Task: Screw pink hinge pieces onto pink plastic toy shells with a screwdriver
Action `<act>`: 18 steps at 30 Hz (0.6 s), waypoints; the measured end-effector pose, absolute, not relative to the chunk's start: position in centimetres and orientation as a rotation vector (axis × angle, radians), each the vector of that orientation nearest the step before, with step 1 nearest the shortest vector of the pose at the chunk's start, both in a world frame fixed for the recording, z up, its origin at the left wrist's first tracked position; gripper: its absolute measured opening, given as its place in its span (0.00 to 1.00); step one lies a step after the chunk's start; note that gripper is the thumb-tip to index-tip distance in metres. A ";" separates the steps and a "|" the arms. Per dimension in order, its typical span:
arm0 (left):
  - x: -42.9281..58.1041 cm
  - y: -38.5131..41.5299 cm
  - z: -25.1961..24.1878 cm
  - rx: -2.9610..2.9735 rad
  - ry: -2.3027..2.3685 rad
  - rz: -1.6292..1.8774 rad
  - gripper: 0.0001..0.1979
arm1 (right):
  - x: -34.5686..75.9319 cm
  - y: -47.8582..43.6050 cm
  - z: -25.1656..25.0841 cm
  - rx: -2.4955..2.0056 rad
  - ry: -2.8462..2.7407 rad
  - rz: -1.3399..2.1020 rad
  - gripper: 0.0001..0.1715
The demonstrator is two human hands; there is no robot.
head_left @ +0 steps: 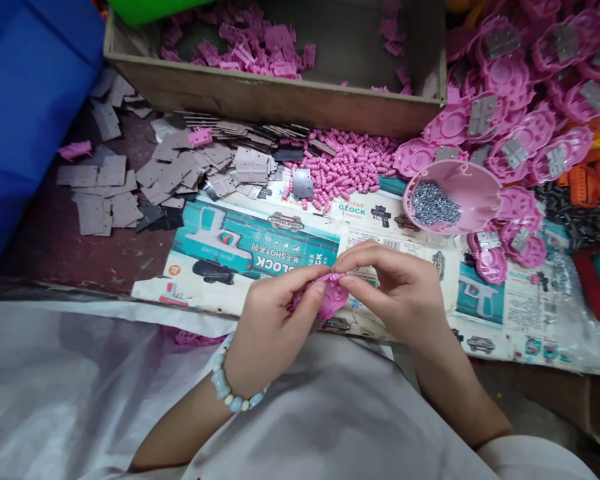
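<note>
My left hand (275, 320), with a beaded bracelet at the wrist, is closed on a pink plastic shell (334, 301). The shell is held just above the printed cardboard sheet (300, 243) near its front edge. On the shell's upper rim, the thumb and index finger of my right hand (400, 287) come together in a pinch. Whether a small part sits between those right fingertips is hidden. Beyond my hands lie a heap of small pink cylinders (350, 167) and a pink bowl (480, 193) of small metal screws (435, 202).
Thin grey plates (170, 167) lie scattered at the left. A box (280, 100) with small pink parts stands at the back. Pink shells fitted with grey plates (515, 150) pile up at the right, near orange pieces (585, 187). A blue container (35, 100) fills the left edge.
</note>
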State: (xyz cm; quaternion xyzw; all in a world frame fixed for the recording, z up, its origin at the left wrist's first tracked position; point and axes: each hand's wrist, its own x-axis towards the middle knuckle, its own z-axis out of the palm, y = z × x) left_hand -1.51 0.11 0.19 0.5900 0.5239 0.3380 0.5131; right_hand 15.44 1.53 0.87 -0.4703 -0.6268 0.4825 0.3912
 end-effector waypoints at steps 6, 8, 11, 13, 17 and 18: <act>-1.3 0.1 0.1 1.495 1.273 0.819 0.09 | 15.7 1.9 1.2 -1.230 -1.722 1.181 0.07; -1.3 0.2 0.1 1.536 1.257 0.834 0.07 | 15.7 1.9 1.5 -1.231 -1.751 1.197 0.05; -1.5 0.4 -0.1 1.560 1.200 0.846 0.06 | 16.2 1.8 2.0 -1.218 -1.808 1.206 0.03; -1.7 0.5 -0.3 1.556 1.184 0.853 0.06 | 16.9 1.7 2.1 -1.270 -1.809 1.080 0.05; -1.8 0.6 -0.9 1.522 1.202 0.874 0.06 | 18.4 1.7 0.9 -1.548 -1.923 0.544 0.11; -1.8 0.6 -1.0 1.505 1.198 0.866 0.06 | 18.6 1.7 0.4 -1.568 -1.998 0.470 0.12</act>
